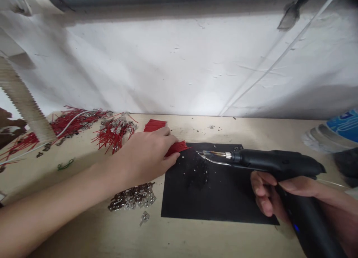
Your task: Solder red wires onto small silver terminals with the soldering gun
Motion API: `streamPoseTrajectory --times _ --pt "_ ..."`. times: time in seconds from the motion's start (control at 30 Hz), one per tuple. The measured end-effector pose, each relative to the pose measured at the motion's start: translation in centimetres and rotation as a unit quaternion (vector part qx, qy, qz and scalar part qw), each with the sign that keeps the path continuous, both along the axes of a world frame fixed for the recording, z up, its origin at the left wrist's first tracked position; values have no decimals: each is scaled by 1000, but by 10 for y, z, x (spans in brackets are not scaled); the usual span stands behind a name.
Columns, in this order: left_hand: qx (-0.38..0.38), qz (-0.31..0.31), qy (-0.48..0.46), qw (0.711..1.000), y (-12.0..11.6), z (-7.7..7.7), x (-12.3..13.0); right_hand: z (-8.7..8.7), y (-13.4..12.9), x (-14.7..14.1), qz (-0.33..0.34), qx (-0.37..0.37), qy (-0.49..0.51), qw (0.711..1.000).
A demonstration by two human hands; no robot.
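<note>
On pale bench (181, 237), found red wires (180, 146) at six o'clock pinched in left hand (148, 151), soldering iron (265, 161) gripped in right hand (306, 186) — judged tabbed wires (115, 130) at nine likely done, loose tabs (134, 198) at seven remaining.

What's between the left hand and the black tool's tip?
In the head view, red wires jut from the left hand, then black mat shows before the black tool's tip.

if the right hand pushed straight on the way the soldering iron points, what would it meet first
Probably the bundle of red wires in the left hand; the soldering iron in the right hand points almost at their ends, though its height above the black sheet is unclear.
</note>
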State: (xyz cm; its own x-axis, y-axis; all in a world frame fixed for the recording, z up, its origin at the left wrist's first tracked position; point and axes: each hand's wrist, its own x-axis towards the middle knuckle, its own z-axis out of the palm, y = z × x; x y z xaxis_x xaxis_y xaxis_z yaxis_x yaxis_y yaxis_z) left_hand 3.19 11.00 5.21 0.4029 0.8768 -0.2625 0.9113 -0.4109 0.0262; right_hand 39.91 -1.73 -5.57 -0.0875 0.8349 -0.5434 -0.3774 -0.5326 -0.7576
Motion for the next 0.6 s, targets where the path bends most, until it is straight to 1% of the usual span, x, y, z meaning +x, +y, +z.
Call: streamPoseTrajectory --times 0.07,0.13,0.23,0.3,0.37,0.43,0.53,0.6 --pt "-4 15 -9 1000 4 8 -11 4 1 -2 -7 -5 -13 1000" --pt "-16 30 -15 999 8 19 -28 9 1 -4 -10 -12 -24 1000" --pt "-80 38 -14 996 8 35 -60 16 3 -8 -10 -18 -42 999" --pt "-131 43 -16 990 5 41 -78 19 4 -10 -9 -21 -44 999" --pt "-142 53 -23 988 2 41 -88 21 5 -13 -12 -25 -43 999" --pt "-140 57 -21 988 2 39 -92 22 6 -14 -11 -29 -40 999" --pt "-132 53 -9 990 9 36 -94 21 6 -15 -10 -37 -43 998" --pt "-119 53 -11 991 13 36 -98 21 6 -15 -18 -39 -43 998"
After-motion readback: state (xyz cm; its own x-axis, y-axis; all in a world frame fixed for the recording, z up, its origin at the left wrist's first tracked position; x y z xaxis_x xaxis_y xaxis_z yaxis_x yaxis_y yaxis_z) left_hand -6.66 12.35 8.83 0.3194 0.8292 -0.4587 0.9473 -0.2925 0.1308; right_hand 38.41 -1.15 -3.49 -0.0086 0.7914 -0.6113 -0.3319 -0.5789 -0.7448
